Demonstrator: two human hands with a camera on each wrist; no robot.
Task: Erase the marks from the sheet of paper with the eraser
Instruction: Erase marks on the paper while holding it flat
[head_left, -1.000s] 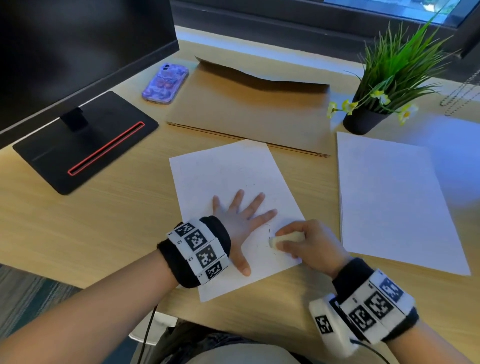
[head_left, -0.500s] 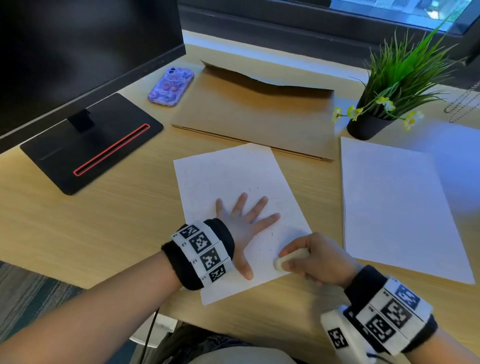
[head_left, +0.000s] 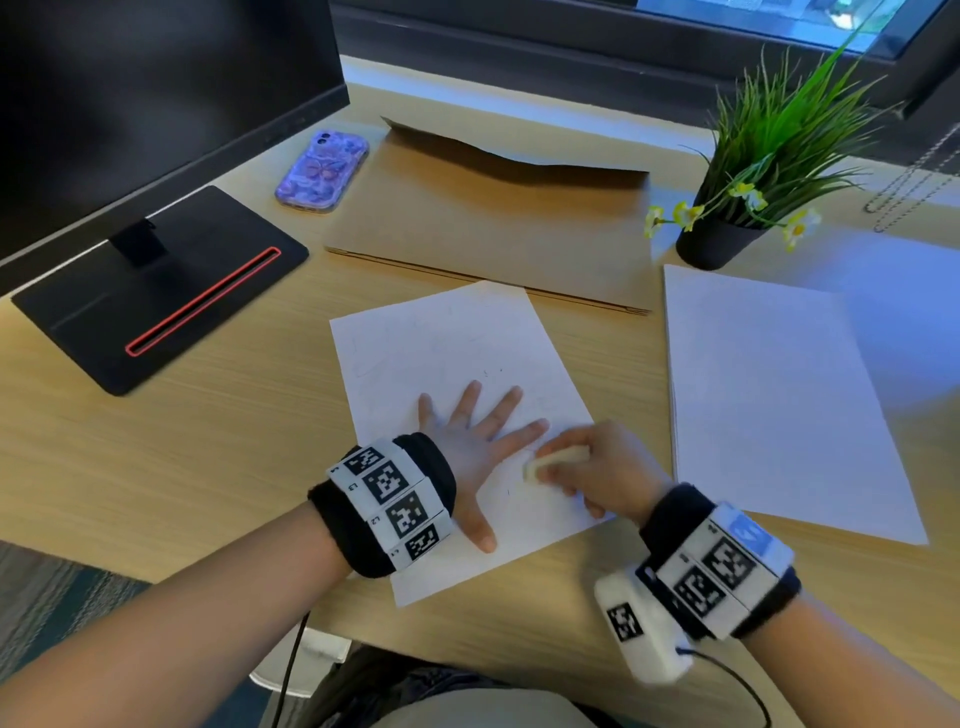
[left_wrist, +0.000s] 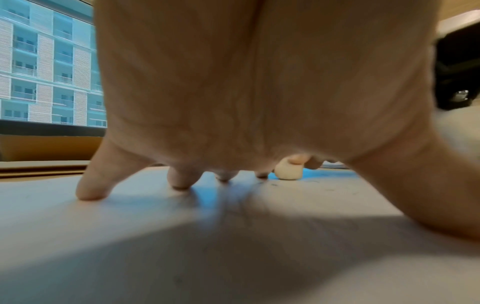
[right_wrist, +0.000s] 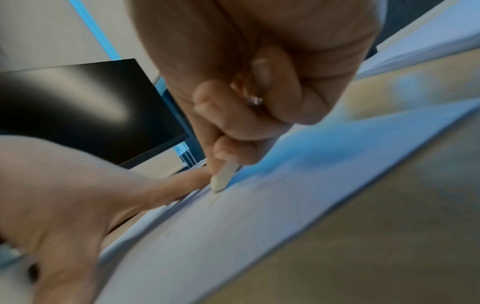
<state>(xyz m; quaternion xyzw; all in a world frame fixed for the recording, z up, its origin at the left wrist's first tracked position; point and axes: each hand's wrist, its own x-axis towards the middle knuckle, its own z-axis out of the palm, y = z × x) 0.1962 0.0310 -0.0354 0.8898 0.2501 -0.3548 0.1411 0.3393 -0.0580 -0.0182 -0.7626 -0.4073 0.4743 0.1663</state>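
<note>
Curled fingers of the right hand (head_left: 602, 470) pinch a cream eraser (head_left: 553, 461), its tip on the sheet of paper (head_left: 447, 343) near the right edge. The left hand (head_left: 475, 441), fingers spread flat, pins the sheet to the wooden desk (head_left: 182, 457).

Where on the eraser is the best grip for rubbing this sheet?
Pinch the eraser by its long sides near the upper end, coming from above, as the right hand does; it is a slim bar tilted onto the sheet, so its low tip stays free.
</note>
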